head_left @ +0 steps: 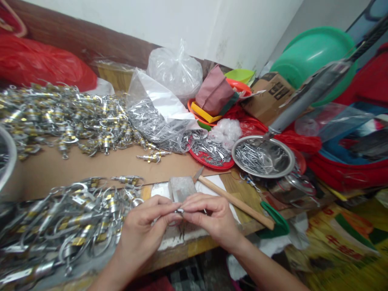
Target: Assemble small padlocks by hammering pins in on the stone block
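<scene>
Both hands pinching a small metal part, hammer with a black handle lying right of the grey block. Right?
Not quite: in the head view the hammer has a pale wooden handle, not black. Left hand and right hand do pinch a small metal part, and the hammer lies right of the grey block.

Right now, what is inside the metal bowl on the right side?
Inside the metal bowl, thin silvery metal pieces lie in a loose heap. Whatever is beneath the top pieces is covered and cannot be seen.

Far left: red bag [45, 64], bulging. Mid-back: puffed clear bag [174, 72] near white wall [151, 20]. Lime bowl [239, 75] near carton [260, 103]; green basin [315, 52] behind carton. Lower right: yellow sack [336, 238], printed red and green.
</scene>
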`<state>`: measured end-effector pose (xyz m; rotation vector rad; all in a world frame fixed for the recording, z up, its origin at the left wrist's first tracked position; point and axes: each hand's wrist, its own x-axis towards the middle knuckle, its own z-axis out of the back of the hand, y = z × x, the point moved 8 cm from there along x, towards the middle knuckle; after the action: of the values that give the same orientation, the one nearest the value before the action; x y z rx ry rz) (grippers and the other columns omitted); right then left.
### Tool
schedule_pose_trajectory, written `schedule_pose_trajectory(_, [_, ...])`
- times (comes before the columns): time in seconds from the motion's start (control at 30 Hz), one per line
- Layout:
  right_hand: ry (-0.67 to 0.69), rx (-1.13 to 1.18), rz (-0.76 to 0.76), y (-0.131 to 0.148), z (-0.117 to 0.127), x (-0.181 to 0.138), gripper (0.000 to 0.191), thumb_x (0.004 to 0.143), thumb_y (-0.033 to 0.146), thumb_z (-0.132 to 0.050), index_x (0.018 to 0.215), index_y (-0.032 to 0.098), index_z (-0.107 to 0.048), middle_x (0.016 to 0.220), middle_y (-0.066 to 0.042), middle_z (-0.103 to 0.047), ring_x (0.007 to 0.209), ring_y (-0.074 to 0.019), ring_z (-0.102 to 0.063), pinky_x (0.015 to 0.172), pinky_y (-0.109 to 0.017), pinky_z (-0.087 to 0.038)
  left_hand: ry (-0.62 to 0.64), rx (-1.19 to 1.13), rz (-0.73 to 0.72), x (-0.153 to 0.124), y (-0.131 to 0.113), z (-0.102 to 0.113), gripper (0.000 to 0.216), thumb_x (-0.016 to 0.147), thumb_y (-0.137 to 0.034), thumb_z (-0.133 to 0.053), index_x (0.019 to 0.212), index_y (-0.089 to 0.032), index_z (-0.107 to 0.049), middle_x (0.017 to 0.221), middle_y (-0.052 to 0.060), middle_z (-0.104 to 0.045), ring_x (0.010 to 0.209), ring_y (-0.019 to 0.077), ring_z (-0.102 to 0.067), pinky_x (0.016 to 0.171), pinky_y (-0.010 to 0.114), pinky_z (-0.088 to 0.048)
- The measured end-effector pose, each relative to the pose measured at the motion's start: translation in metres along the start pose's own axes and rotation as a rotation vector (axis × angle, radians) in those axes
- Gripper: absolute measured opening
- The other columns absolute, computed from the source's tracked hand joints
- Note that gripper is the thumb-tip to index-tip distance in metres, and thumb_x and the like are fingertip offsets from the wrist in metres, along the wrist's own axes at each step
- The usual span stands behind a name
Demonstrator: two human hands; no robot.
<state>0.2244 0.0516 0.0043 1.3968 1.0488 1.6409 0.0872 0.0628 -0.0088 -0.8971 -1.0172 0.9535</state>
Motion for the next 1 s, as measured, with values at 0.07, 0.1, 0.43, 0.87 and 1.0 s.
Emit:
schedule_pose_trajectory(0.07, [-0.011,-0.068,0.089,0.010,0.002,-0.005,0.018,0.073,0.012,-0.071,0.086,0.024,-0.075,0.080,-0.005,-0.074,0.077,-0.0176,-0.069,0.074,-0.031,-0.056,0.000,-0.063,0.108,0.000,0.006,0.001,0.015,0.072,-0.021,-0.065,0.077,-0.025,-0.078,0.071,0.002,-0.074,0.067,0.0166,-0.067,0.062,0.022,-0.052])
schedule_pose_trajectory(0.1, [-0.020,-0.136,0.156,0.016,0.003,-0.009,0.023,0.073,0.013,-0.071,0.093,0.024,-0.073,0.086,-0.006,-0.074,0.080,-0.0181,-0.069,0.075,-0.031,-0.056,-0.009,-0.094,0.164,-0.001,0.010,0.002,0.013,0.070,-0.022,-0.067,0.075,-0.025,-0.078,0.071,0.002,-0.074,0.068,0.0173,-0.068,0.063,0.023,-0.052])
schedule_pose_trajectory(0.43, [0.202,-0.797,0.704,0.056,-0.008,-0.039,0.028,0.087,0.010,-0.049,0.111,0.013,-0.064,0.095,-0.013,-0.072,0.102,-0.0198,-0.064,0.085,-0.028,-0.056,0.044,-0.100,0.164,0.003,-0.005,0.006,0.008,0.065,-0.026,-0.071,0.059,-0.027,-0.077,0.065,0.000,-0.075,0.062,0.0174,-0.067,0.058,0.022,-0.052])
schedule_pose_trajectory(0.87, [-0.004,-0.581,0.470,0.042,0.000,-0.025,0.028,0.078,0.008,-0.061,0.099,0.023,-0.071,0.088,-0.008,-0.072,0.071,-0.0146,-0.069,0.061,-0.021,-0.057,0.058,-0.048,0.162,-0.001,-0.006,0.001,0.013,0.072,-0.032,-0.065,0.067,-0.024,-0.074,0.072,0.001,-0.074,0.069,0.0185,-0.068,0.065,0.024,-0.053])
schedule_pose_trajectory(1.0, [-0.090,-0.416,0.307,0.037,0.000,-0.022,0.018,0.074,0.012,-0.069,0.089,0.018,-0.075,0.076,-0.009,-0.072,0.064,-0.0148,-0.067,0.057,-0.021,-0.055,0.012,-0.292,0.351,-0.011,0.021,-0.007,0.040,0.063,-0.034,-0.074,0.101,-0.022,-0.068,0.086,0.003,-0.075,0.081,0.0205,-0.069,0.069,0.025,-0.056])
